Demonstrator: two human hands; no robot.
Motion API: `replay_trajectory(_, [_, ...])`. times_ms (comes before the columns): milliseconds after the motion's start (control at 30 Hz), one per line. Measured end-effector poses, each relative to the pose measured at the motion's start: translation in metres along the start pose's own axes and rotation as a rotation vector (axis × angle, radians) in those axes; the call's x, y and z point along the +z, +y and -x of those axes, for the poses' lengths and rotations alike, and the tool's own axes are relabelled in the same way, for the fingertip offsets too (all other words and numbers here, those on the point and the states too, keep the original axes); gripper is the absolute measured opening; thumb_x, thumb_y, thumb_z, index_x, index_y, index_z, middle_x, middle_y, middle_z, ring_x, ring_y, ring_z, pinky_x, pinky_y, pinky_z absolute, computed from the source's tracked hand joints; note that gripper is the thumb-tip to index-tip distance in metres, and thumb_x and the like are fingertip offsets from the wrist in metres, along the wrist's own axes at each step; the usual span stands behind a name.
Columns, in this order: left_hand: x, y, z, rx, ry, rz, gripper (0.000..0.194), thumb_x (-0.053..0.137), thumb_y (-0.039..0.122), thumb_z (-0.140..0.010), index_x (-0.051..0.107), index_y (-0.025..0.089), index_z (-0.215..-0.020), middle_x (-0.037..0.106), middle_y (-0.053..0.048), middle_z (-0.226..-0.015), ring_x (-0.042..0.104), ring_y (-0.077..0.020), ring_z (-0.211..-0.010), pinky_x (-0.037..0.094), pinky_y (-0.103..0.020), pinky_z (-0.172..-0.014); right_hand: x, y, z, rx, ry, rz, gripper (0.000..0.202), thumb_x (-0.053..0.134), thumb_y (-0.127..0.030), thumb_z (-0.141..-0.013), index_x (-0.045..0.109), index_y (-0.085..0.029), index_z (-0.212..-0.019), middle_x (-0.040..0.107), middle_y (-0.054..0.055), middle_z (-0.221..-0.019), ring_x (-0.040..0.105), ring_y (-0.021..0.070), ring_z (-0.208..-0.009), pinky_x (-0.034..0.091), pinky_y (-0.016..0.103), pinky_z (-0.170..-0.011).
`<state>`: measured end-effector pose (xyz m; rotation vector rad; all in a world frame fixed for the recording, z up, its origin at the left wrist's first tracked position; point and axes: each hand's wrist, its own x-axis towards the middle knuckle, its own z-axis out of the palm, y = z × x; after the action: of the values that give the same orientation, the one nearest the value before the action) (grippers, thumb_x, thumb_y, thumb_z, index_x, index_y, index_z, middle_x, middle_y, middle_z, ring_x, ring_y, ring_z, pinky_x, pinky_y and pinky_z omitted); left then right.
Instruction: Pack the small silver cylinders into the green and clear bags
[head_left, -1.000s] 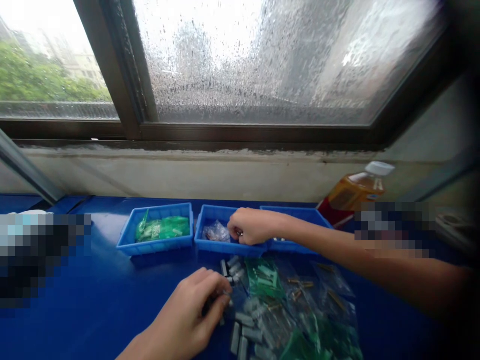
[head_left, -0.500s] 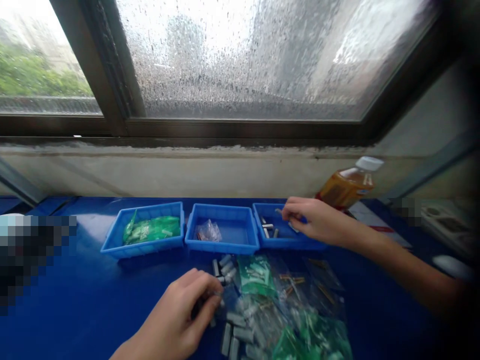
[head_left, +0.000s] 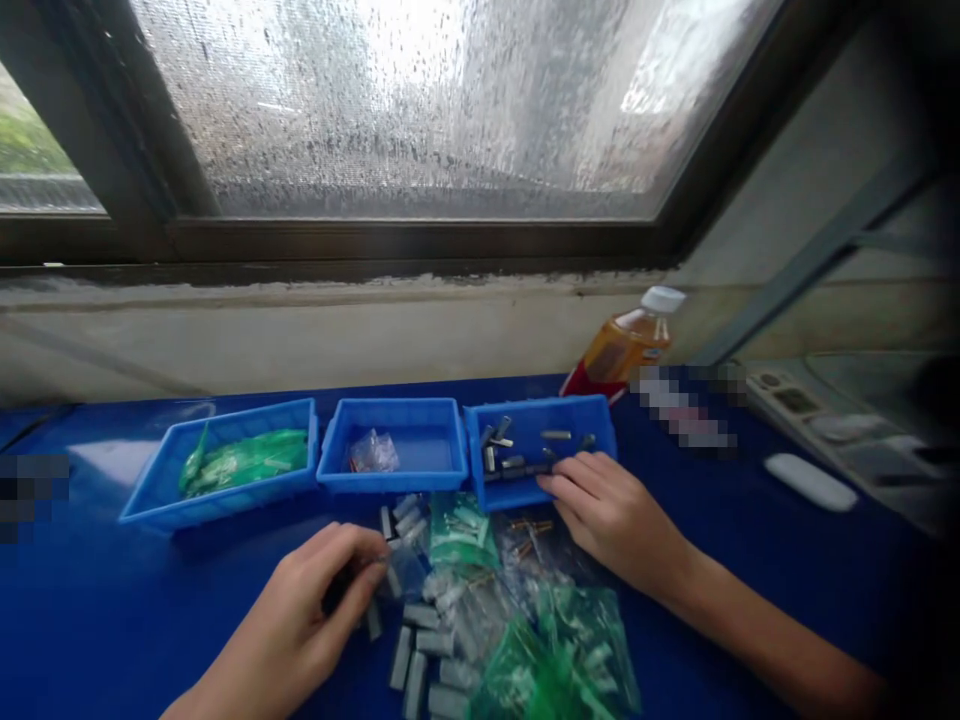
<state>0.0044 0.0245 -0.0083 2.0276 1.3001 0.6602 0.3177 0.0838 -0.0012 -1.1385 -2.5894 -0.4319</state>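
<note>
My right hand (head_left: 615,515) is at the near edge of the right blue box (head_left: 517,493), with bent fingers reaching over its rim. I cannot tell whether they grasp something. Small metal pieces (head_left: 512,462) lie inside this box, mostly in its left half. My left hand (head_left: 319,600) is curled above the blue surface (head_left: 217,580), thumb and forefinger close together beside a clear plastic bag (head_left: 407,570); whether it pinches the bag, I cannot tell. Grey blocks (head_left: 429,642) and green bags (head_left: 463,530) lie between my hands.
</note>
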Motion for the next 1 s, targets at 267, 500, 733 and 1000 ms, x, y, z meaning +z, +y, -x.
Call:
replay_trajectory(267, [0.001,0.003,0.001,-0.008,0.013,-0.010,0.011,0.042,0.026,-0.089,0.052,0.021,-0.090,0.056,0.000,-0.079,0.052,-0.0107,-0.070,0.042,-0.021,-0.063,-0.003,0.005,-0.006,0.098,0.079,-0.091,0.015,0.049,-0.014,-0.082,0.063,-0.016,-0.085,0.063,0.008,-0.083,0.056,0.0203,-0.079,0.040,0.034,-0.073])
replay_trajectory(500, [-0.024,0.000,-0.004,0.131,0.187,-0.160,0.010,0.042,0.021,-0.088,0.052,0.020,-0.090,0.057,-0.004,-0.089,0.054,-0.0140,-0.083,0.045,-0.026,-0.073,-0.001,0.014,-0.014,0.152,0.075,-0.134,0.013,0.050,-0.021,-0.084,0.061,-0.016,-0.089,0.063,0.007,-0.084,0.057,0.0204,-0.080,0.041,0.034,-0.073])
replay_trajectory(733, [-0.028,-0.001,-0.014,0.108,0.266,-0.613,0.017,0.038,0.024,-0.089,0.053,0.019,-0.089,0.044,-0.009,-0.129,0.053,-0.0248,-0.107,0.046,-0.039,-0.085,-0.008,0.004,-0.021,0.160,0.055,-0.127,0.013,0.049,-0.022,-0.084,0.061,-0.017,-0.086,0.063,0.005,-0.082,0.057,0.0203,-0.079,0.040,0.034,-0.072])
replay_trajectory(1000, [-0.007,0.017,-0.059,0.035,0.223,-0.612,0.018,0.038,0.022,-0.088,0.056,0.019,-0.088,0.055,-0.006,-0.099,0.063,-0.0190,-0.080,0.048,-0.030,-0.070,-0.058,0.006,-0.035,0.223,0.199,-0.046,0.016,0.051,-0.028,-0.081,0.062,-0.018,-0.085,0.066,0.006,-0.084,0.060,0.0223,-0.081,0.043,0.035,-0.073])
